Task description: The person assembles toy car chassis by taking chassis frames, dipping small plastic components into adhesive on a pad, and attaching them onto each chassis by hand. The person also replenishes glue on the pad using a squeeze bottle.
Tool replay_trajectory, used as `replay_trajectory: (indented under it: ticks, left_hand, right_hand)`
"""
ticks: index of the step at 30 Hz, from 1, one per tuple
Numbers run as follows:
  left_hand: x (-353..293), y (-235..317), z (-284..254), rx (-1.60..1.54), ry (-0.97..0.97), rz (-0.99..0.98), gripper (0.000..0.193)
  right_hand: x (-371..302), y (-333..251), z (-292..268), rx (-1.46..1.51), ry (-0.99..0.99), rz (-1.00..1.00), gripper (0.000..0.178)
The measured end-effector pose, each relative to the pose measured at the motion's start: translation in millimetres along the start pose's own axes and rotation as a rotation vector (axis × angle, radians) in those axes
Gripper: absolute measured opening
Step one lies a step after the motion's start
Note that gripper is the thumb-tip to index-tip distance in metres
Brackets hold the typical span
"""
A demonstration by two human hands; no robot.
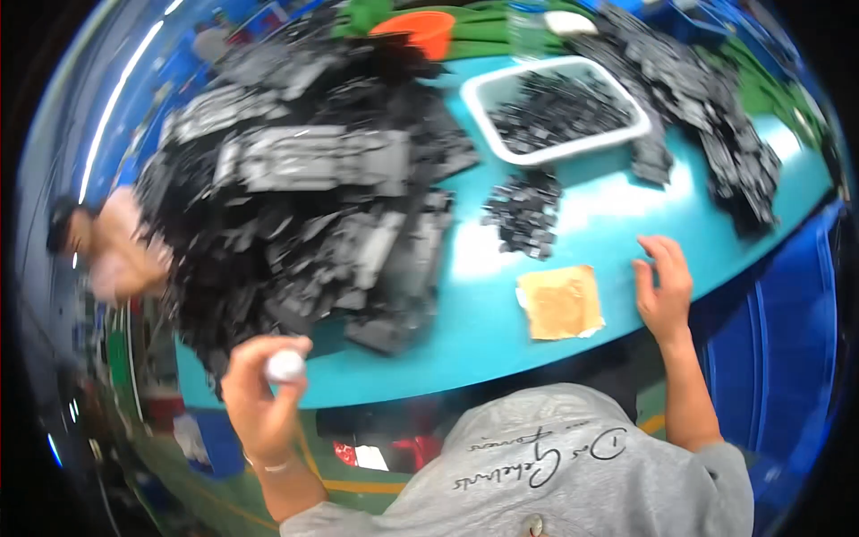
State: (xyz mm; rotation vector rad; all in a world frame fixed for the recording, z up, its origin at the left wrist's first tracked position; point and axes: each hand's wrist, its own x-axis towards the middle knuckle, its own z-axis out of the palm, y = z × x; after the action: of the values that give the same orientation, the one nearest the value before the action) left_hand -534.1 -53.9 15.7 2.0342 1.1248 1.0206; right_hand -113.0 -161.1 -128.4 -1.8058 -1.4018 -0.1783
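My left hand (259, 394) is raised at the table's near left edge, beside the heap of black plastic parts (358, 251). Its fingers are curled in, and a small white rounded thing (285, 366) sits between thumb and forefinger; blur hides its kind. Over the right side of the table, my right hand (667, 291) has its fingers apart and holds nothing. A square of tan paper or cardboard (561, 302) lies just left of it. Beyond that square is a small pile of little black pieces (523, 213).
A white plastic tub (474, 103) full of small black pieces stands on the turquoise table (394, 380). More black parts (716, 116) lie far right. An orange container (420, 31) and a clear bottle (526, 31) are at the back. Another person (125, 242) is at the left.
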Motion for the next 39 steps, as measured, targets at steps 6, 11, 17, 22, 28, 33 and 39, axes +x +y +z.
replay_trajectory:
  ticks: [6,11,17,22,28,33,39]
  left_hand:
    - [33.1,28.6,121.2,0.369,-0.466,0.379,0.041]
    - [46.6,21.5,169.7,0.531,-0.503,0.555,0.043]
    - [57.8,23.8,192.4,0.690,-0.521,0.729,0.041]
    - [62.9,31.6,197.9,0.734,-0.579,0.788,0.041]
    - [66.4,37.9,199.9,0.814,-0.551,0.877,0.039]
    - [66.3,41.6,200.3,0.843,-0.555,0.908,0.038]
    - [64.2,48.2,200.6,0.831,-0.581,0.860,0.038]
  right_hand:
    - [-12.4,14.0,-16.0,0.045,0.090,0.038,0.023]
    - [-17.9,16.3,-18.4,0.106,0.065,0.024,0.021]
    - [-13.0,17.7,-20.3,0.136,0.061,-0.083,0.019]
    - [-11.0,21.0,-16.9,0.179,0.074,-0.120,0.020]
    - [-11.3,21.7,-18.7,0.198,0.084,-0.123,0.022]
    - [-11.4,22.3,-18.5,0.210,0.097,-0.130,0.022]
    - [-11.6,21.6,-18.8,0.204,0.088,-0.126,0.022]
